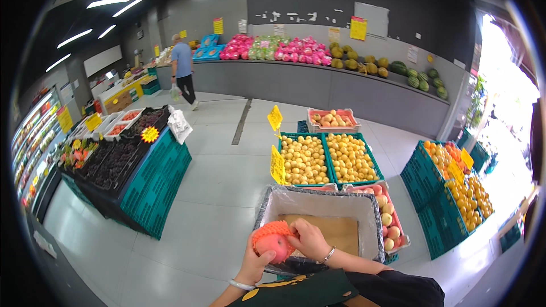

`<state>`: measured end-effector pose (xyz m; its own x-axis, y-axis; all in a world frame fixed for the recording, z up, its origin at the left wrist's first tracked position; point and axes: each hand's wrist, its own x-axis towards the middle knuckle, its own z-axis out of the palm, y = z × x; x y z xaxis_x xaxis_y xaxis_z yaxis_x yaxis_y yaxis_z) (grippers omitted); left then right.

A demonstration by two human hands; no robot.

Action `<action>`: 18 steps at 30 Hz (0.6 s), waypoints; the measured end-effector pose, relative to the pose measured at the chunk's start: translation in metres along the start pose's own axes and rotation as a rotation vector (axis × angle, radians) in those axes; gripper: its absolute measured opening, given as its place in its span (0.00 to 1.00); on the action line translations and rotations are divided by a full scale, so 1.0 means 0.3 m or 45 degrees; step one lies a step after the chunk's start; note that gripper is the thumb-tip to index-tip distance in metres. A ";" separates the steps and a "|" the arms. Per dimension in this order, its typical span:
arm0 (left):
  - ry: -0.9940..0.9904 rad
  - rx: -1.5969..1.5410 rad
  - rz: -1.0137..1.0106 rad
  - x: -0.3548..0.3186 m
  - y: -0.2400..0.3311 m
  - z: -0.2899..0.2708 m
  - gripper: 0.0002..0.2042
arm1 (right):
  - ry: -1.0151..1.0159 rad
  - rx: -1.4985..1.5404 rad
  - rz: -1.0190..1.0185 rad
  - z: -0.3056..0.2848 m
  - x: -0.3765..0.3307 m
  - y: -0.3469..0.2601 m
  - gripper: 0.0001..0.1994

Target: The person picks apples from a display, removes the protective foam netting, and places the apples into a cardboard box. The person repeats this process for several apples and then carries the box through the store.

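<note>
My left hand [254, 262] holds a reddish-pink round fruit [273, 245] from below. An orange foam net sleeve [277, 229] sits over the top of the fruit, and my right hand [308, 239] grips that sleeve from the right. Both hands are at the near left rim of a lined box [274, 200] with brown cardboard on its bottom [333, 231]. Each wrist wears a bracelet.
Behind the box stand green crates of yellow fruit [327, 159] with yellow tags, and a crate of peaches [389, 219] at its right. A green-crate stand of dark fruit [122, 162] is left, oranges [463, 185] right. A person [183, 71] walks by the far wall shelf of fruit and melons.
</note>
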<state>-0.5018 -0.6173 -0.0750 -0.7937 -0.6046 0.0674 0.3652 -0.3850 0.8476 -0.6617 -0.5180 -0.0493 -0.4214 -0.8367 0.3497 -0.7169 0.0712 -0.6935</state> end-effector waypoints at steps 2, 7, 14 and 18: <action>0.028 -0.008 0.039 0.008 0.001 -0.010 0.35 | -0.066 0.362 0.267 -0.012 -0.024 -0.043 0.14; -0.122 -0.020 0.008 0.056 0.016 -0.023 0.33 | -0.159 1.152 0.462 0.048 -0.097 -0.033 0.16; -0.365 -0.137 -0.497 0.020 0.012 -0.070 0.33 | 0.474 0.042 0.409 0.113 -0.266 -0.181 0.15; -0.591 -0.162 -0.691 -0.037 -0.012 -0.101 0.33 | 0.678 0.740 0.576 0.219 -0.425 -0.306 0.18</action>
<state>-0.4796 -0.6303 -0.0946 -0.9936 0.0423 -0.1045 -0.1071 -0.6421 0.7591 -0.5056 -0.4535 -0.0718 -0.8989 -0.4237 0.1114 -0.0882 -0.0740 -0.9934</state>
